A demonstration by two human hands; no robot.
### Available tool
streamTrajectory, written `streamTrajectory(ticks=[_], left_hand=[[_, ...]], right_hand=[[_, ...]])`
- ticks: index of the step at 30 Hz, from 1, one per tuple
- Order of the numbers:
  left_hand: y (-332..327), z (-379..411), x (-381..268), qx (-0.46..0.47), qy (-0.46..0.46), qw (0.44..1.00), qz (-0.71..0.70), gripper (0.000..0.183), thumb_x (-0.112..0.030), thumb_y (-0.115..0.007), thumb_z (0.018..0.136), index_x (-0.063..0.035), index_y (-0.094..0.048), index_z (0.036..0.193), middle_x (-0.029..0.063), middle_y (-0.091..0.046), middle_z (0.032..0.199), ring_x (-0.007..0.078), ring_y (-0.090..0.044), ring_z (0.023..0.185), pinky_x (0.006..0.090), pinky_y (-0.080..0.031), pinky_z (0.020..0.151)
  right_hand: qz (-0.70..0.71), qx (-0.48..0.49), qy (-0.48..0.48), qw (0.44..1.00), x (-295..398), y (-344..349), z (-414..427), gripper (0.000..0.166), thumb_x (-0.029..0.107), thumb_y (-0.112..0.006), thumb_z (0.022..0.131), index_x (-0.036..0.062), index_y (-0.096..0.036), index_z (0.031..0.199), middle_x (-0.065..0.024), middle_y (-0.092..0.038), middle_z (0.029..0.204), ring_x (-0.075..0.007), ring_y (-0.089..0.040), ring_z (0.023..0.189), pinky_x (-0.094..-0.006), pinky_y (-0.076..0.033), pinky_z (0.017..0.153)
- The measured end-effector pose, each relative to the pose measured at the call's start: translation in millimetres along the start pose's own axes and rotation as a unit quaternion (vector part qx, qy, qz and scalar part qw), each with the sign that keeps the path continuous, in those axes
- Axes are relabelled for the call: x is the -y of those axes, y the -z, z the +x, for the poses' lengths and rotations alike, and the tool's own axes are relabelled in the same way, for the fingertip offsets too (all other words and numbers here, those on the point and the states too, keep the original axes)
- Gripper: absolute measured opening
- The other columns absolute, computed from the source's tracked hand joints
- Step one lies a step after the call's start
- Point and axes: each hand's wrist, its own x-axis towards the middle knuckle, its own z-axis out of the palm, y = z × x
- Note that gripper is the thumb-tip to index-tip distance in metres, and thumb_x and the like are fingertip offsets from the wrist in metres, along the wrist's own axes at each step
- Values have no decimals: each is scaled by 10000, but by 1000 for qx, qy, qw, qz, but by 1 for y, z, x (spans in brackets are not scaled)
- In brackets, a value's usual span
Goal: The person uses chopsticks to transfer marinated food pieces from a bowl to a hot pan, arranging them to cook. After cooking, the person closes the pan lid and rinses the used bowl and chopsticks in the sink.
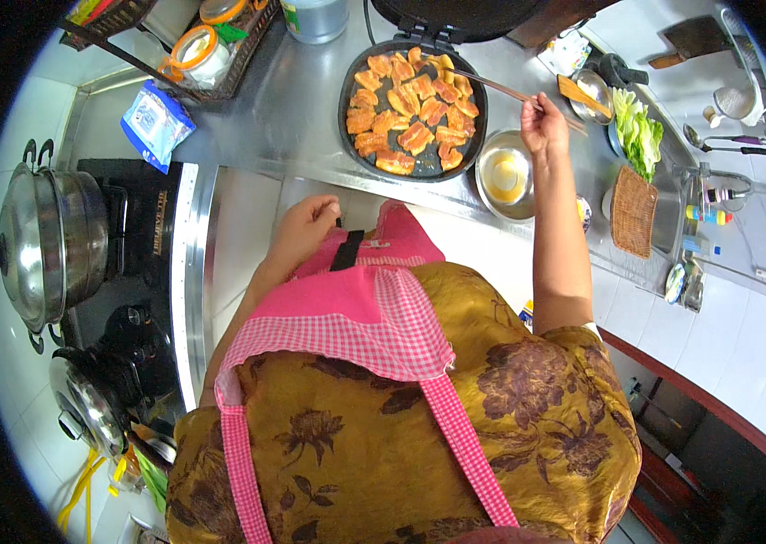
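Note:
Several browned slices of pork belly (404,100) lie spread over a round black electric griddle (349,146) with its lid raised. My right hand (544,124) holds a pair of chopsticks (492,84), whose tips reach slices at the griddle's upper right. Below that hand, a metal bowl (527,204) with yellowish liquid stands beside the griddle. My left hand (315,216) is near my waist, in front of the pink apron (328,299), with fingers curled; a small dark item shows at its fingertips, and whether it is gripped I cannot tell.
To the right are a wooden spatula (583,95) on a small bowl, lettuce (638,136), a wicker basket (634,211) and a sink (668,204). Leftward stand a blue bag (155,126), a jar rack (237,68), a steel steamer pot (50,238) on the stove and a lidded pan (87,404).

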Motion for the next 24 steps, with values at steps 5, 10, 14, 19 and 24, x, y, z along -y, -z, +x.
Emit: streamTrajectory(ticks=[5, 10, 14, 19, 24], left_hand=[[-6, -4, 7, 8, 0, 1000, 0, 345, -263, -498, 872, -14, -516, 1109, 48, -593, 930, 123, -545, 801, 258, -445, 672], [-15, -1, 6, 40, -12, 999, 16, 346, -256, -488, 877, -3, -510, 1113, 57, -592, 935, 129, -545, 809, 255, -445, 689], [-22, -2, 0, 60, -11, 997, 39, 357, -258, -482, 879, 9, -507, 1115, 78, -595, 959, 143, -556, 843, 264, -443, 725], [-30, -6, -7, 71, -22, 995, 65, 361, -250, -490, 871, 24, -515, 1105, 103, -602, 971, 167, -569, 880, 273, -441, 759], [-36, -9, -6, 48, -17, 998, 22, 317, -241, -528, 838, 16, -560, 1020, 90, -610, 889, 153, -558, 825, 272, -431, 743]], right_hand=[[-138, 86, 101, 981, -10, 17, -83, 144, 142, -517, 850, 4, -509, 809, -109, -566, 666, -179, -573, 526, -244, -513, 498], [-294, 55, 165, 940, -39, 25, -141, 161, 145, -534, 846, -15, -523, 830, -109, -575, 683, -168, -570, 536, -254, -486, 514], [-351, 88, 178, 915, -48, 15, -159, 146, 131, -538, 852, -12, -540, 817, -63, -566, 633, -114, -546, 532, -221, -452, 495], [-392, 95, 230, 886, -38, 3, -173, 146, 136, -541, 854, -7, -547, 825, -58, -564, 660, -103, -544, 547, -207, -437, 498], [-433, 149, 226, 860, -52, 9, -164, 141, 140, -544, 854, 1, -552, 838, -43, -567, 699, -99, -557, 597, -213, -459, 557]])
